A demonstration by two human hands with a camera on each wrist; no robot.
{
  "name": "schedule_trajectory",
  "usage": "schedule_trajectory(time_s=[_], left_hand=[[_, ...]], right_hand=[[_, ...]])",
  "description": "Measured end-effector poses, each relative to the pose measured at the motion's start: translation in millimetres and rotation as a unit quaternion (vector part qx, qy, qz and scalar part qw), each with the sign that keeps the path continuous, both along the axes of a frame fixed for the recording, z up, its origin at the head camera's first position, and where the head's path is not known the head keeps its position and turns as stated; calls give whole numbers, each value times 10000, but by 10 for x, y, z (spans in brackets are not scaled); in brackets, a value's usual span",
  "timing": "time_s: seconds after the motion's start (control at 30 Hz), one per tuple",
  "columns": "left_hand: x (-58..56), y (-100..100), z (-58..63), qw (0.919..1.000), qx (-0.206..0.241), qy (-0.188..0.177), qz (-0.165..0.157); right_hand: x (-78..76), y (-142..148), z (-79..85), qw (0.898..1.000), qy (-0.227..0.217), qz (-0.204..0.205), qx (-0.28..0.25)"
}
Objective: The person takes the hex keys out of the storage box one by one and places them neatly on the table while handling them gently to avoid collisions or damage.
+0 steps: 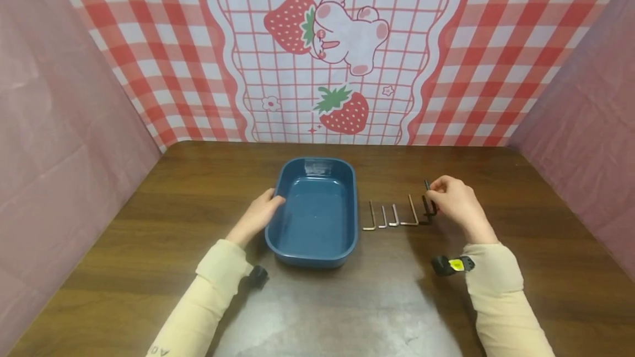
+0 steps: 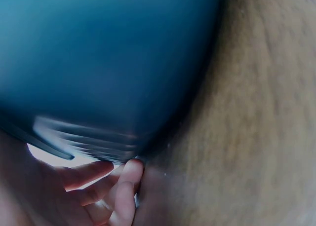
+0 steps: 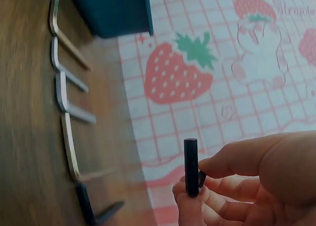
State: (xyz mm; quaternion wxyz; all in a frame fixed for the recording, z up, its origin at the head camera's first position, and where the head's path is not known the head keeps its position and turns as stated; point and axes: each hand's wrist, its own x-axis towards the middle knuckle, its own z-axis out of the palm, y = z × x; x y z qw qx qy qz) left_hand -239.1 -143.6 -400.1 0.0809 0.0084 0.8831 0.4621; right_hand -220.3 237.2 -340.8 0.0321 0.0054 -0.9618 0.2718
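Observation:
A deep blue rectangular dish (image 1: 316, 262) stands on the table, and my left hand (image 1: 256, 214) grips its left rim, thumb over the edge. In the left wrist view the fingers (image 2: 131, 172) lie against the dish's outer wall. My right hand (image 1: 458, 203) pinches a black hex key (image 3: 191, 167) between thumb and fingers, raised off the table in the right wrist view. Close beneath that hand lies another black hex key (image 3: 85, 204). To its left runs a row of more hex keys: a bronze one (image 1: 413, 209), two short silver ones (image 1: 394, 215) and a bronze one (image 1: 372, 215) nearest the dish.
The brown wooden table (image 1: 149, 247) meets a strawberry-patterned cloth (image 1: 317, 98) at its back edge. Pink curtains (image 1: 585, 81) hang on both sides. A dark wrist camera (image 1: 441, 265) sits by the right cuff.

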Motion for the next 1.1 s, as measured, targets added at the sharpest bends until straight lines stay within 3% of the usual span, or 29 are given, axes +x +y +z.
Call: schedule_trajectory(time_s=[0.37,0.83,1.1], left_hand=[[13,20,-43,10000,-1,-3,29],[8,5,-19,10000,-96,-25,-9],[2,10,9,9999,-60,-106,-21]], right_hand=[[-43,256,-190,9981,-433,-247,-371],[-117,392,-440,9960,-273,-695,-490],[-145,395,-529,9914,-98,-1170,-576]])
